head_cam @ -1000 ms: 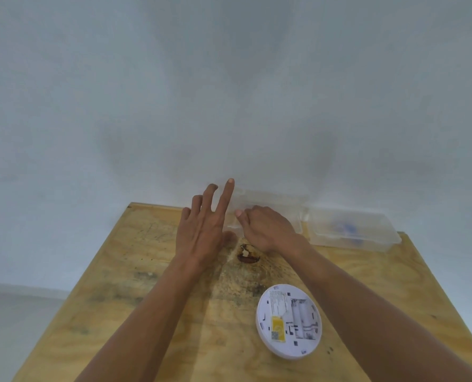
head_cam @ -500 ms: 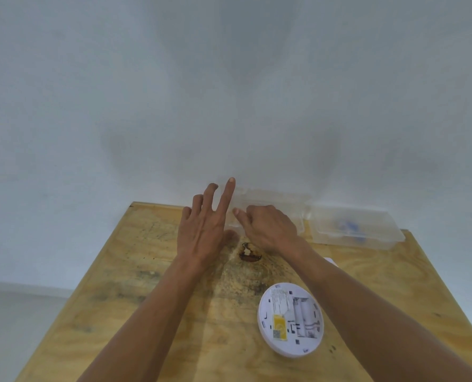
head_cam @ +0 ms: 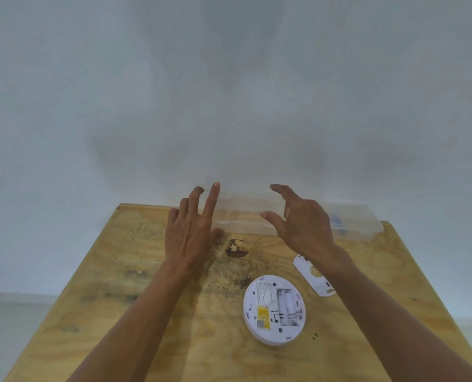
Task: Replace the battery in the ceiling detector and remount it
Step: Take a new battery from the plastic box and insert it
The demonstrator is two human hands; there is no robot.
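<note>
The round white detector [head_cam: 274, 310] lies back-up on the plywood table [head_cam: 146, 312], its battery bay open and a yellow label showing. A white cover piece [head_cam: 309, 274] lies just right of it, partly under my right forearm. My left hand [head_cam: 190, 230] rests flat by the left end of a clear plastic box [head_cam: 243, 213], fingers spread and touching it. My right hand [head_cam: 301, 221] hovers over the box's right end, fingers apart and curved, holding nothing.
A second clear plastic box [head_cam: 356, 224] with something blue inside stands at the back right, against the white wall [head_cam: 229, 106]. A dark knot [head_cam: 236, 248] marks the wood between my hands. The table's left edge drops to a pale floor.
My right hand has lifted off the left part of the clear box and swung right, opening its fingers. The white cover piece has come into view. My left hand has stayed put.
</note>
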